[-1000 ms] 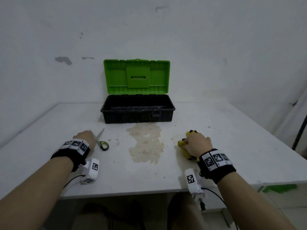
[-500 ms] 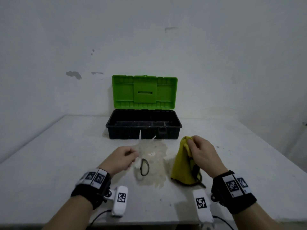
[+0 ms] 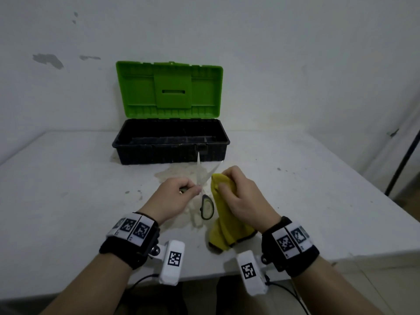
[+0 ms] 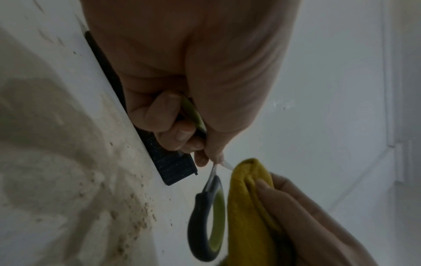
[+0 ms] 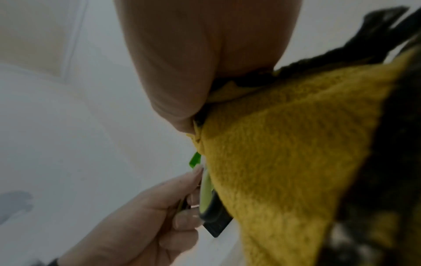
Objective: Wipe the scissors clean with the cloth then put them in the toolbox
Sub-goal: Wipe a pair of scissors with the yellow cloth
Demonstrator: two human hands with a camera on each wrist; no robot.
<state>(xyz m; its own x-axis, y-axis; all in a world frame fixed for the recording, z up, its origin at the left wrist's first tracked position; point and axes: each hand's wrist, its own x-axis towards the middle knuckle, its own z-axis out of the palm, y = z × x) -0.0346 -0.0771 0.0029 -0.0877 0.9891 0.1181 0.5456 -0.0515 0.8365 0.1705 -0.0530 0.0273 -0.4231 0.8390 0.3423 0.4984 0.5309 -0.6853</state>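
Note:
My left hand (image 3: 181, 192) grips one handle of the scissors (image 3: 206, 206), held above the table with the blades spread and pointing at the toolbox. The free grey-and-green handle loop (image 4: 208, 221) hangs below my fingers (image 4: 164, 115). My right hand (image 3: 238, 196) holds the yellow cloth (image 3: 227, 226) bunched at its top, right beside the right blade (image 3: 212, 172); the cloth's lower end hangs toward the table. In the right wrist view the cloth (image 5: 284, 153) fills the frame and touches the scissor handle (image 5: 206, 194). The black toolbox (image 3: 170, 153) stands open, its green lid (image 3: 169, 89) upright.
A pale brown stain (image 3: 181, 176) with crumbs spreads on the white table (image 3: 68, 189) below my hands, in front of the toolbox. The wall stands right behind the toolbox. A dark pole (image 3: 402, 160) leans at the far right beyond the table edge.
Both hands lifted off the table and came together at the middle: the left picked up the scissors, the right the cloth. Since half a second ago the cloth moved up against the right blade.

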